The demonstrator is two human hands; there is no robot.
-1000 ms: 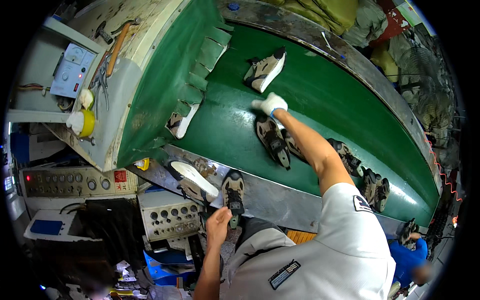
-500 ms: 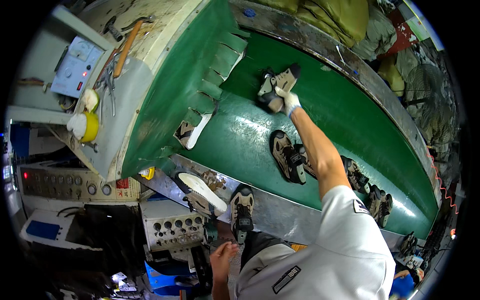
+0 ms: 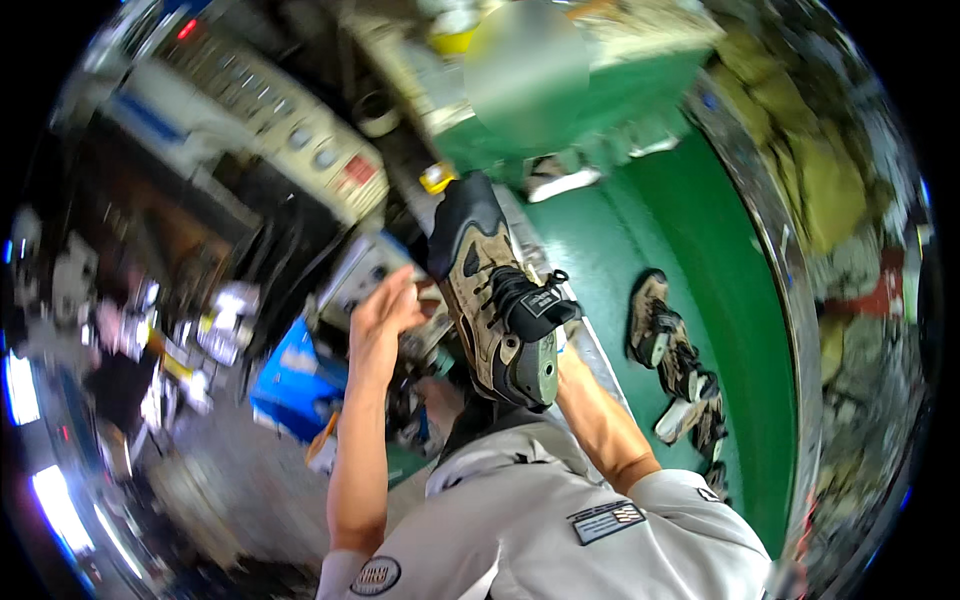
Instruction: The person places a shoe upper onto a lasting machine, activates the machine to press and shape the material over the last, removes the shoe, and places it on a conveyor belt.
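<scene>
Lifted off the green belt, the tan shoe sits clenched in my right grip; left hand, released, reaches beside it to steady it next.

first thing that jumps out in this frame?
The tan and black shoe held up in the middle of the view, toe up, heel toward the person's chest. The left hand is raised just beside it; the right hand is hidden behind the shoe. To the right, more shoes lie on the green conveyor belt, and a grey control panel sits upper left.
</scene>
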